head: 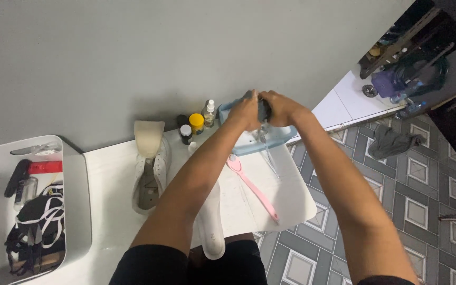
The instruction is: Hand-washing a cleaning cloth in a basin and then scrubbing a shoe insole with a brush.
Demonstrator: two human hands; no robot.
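Both my hands meet over a light blue basin (285,134) at the far side of the white table (106,179). My left hand (245,111) and my right hand (279,108) are closed together on a dark grey cloth (263,110), squeezing it. Water runs down from the cloth into the basin. A pink long-handled brush (254,187) lies on the table just below my forearms. A white sneaker (151,171) with its tongue pulled up stands to the left. A white insole (211,232) lies near the table's front edge.
Small bottles, one with a yellow cap (197,122), stand against the grey wall. A white bin (75,211) at the left holds laces, brushes and tools. A grey rag (391,141) lies on the patterned tile floor at the right.
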